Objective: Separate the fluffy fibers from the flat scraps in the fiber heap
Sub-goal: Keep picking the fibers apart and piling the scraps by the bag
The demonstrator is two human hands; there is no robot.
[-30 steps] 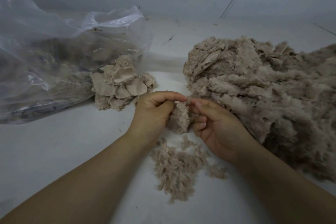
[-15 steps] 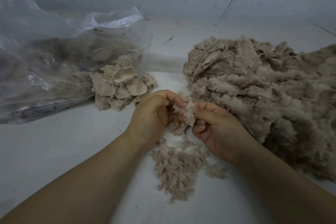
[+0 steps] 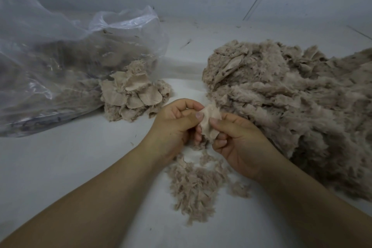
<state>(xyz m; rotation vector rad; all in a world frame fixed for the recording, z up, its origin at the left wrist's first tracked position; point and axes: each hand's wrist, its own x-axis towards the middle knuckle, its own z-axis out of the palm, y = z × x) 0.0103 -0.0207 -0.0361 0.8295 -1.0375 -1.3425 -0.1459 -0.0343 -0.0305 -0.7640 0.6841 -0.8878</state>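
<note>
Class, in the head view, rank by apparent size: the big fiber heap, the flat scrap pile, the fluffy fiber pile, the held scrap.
1. big fiber heap
2. fluffy fiber pile and flat scrap pile: alike, unranked
3. held scrap

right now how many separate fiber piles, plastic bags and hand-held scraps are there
fiber piles: 3 (big heap, flat scrap pile, fluffy pile)
plastic bags: 1
held scraps: 1, pinched by left hand and right hand
total: 5

one head cam, looks fwd & down, close over both hands (image 3: 207, 131).
</note>
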